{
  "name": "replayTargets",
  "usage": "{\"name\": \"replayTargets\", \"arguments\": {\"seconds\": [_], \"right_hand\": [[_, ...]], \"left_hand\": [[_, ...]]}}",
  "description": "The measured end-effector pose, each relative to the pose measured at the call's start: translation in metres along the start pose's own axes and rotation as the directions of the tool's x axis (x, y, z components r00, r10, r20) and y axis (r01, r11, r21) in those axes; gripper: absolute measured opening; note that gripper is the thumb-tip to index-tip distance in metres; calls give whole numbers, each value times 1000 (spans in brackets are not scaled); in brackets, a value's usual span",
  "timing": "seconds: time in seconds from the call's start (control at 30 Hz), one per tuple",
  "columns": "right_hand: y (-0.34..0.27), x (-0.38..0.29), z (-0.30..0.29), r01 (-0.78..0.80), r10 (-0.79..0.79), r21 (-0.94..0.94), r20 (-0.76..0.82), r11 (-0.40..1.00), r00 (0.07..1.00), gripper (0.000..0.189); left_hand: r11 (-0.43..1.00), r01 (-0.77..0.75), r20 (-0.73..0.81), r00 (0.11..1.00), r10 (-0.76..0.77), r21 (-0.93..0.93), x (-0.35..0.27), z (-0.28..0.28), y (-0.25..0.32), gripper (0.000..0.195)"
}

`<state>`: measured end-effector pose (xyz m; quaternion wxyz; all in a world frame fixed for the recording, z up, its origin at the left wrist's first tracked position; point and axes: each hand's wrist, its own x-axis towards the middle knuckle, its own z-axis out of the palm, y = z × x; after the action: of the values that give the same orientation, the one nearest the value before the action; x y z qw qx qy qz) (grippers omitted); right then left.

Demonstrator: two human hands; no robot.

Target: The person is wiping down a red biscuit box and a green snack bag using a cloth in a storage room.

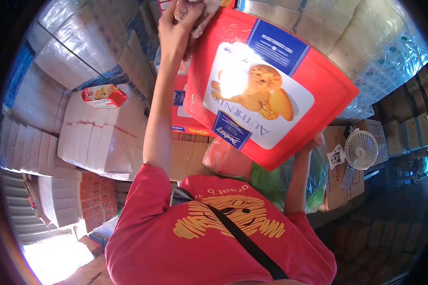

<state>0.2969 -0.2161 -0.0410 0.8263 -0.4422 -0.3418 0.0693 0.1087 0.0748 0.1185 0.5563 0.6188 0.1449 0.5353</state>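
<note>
A large red biscuit tin (289,64), printed with a picture of biscuits, is tilted up in front of my chest. My right hand (312,140) grips its lower right edge, the fingers partly hidden by the tin. At the tin's far left corner, my left hand (178,21) clutches a crumpled greyish-pink cloth (207,16). Strong glare whitens part of the printed label. Partly covered by the raised tin, a second red tin (180,85) shows to its left. Below it are a red plastic-wrapped bundle (224,156) and a green plastic bag (274,181).
A red biscuit packet (104,96) lies on white plastic-wrapped packs (92,142) at left. More wrapped packs (324,25) are stacked beyond the tin. To the right, a small white fan (361,149) is by cardboard boxes (339,185).
</note>
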Motion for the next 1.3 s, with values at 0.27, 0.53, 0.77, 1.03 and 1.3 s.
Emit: {"name": "replayTargets", "arguments": {"seconds": [0.27, 0.53, 0.77, 1.03, 1.3], "right_hand": [[5, 24, -24, 3, 8, -111, 98, 994, 995, 85], [0, -12, -16, -1, 52, -234, 212, 972, 976, 83], [5, -25, 3, 4, 112, -319, 343, 948, 933, 82], [6, 20, -45, 48, 132, -404, 405, 913, 905, 80], [0, 47, -80, 92, 196, -502, 491, 860, 849, 78]], "left_hand": [[997, -65, 215, 975, 53, 50, -80, 22, -3, 36], [926, -307, 103, 951, 290, 221, -93, 50, 12, 42], [855, -341, -34, 923, 384, 391, -57, 41, 9, 43], [990, 7, 142, 990, -27, 141, -164, 19, -10, 44], [921, 361, 268, 911, -315, -145, -135, 13, -1, 86]]}}
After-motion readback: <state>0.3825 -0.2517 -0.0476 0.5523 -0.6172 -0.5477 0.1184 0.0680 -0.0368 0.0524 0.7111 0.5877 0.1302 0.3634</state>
